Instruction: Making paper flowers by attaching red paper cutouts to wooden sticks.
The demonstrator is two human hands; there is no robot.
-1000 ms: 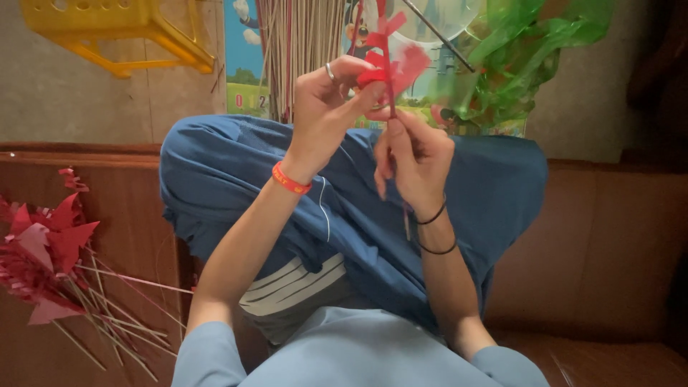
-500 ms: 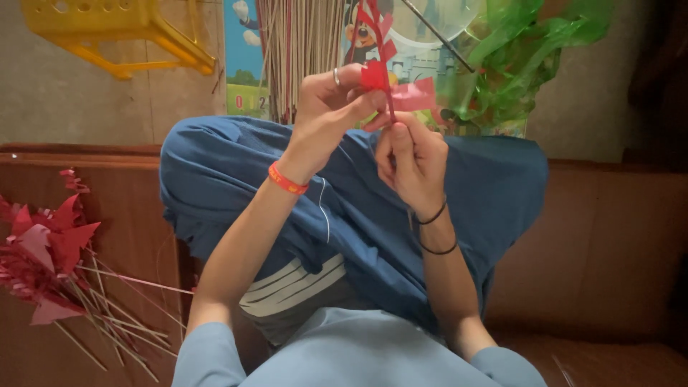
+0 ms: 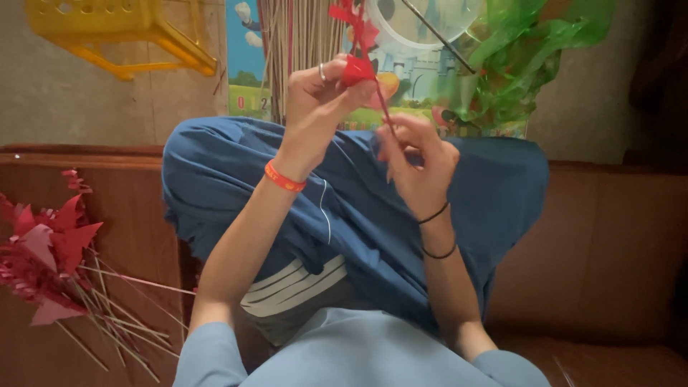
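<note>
Red paper flower [image 3: 357,70] pinched by left hand [image 3: 322,97], right hand [image 3: 419,161] gripping its stick [image 3: 385,115]

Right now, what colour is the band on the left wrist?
Orange-red; the band on the left wrist shows clearly in the head view.

A brown wooden bench [image 3: 609,236] carries a bundle of red paper pinwheels on thin sticks [image 3: 50,258] lying at its left end; beyond its far edge, a yellow plastic stool [image 3: 122,29] rests on the grey floor [image 3: 64,100].
</note>
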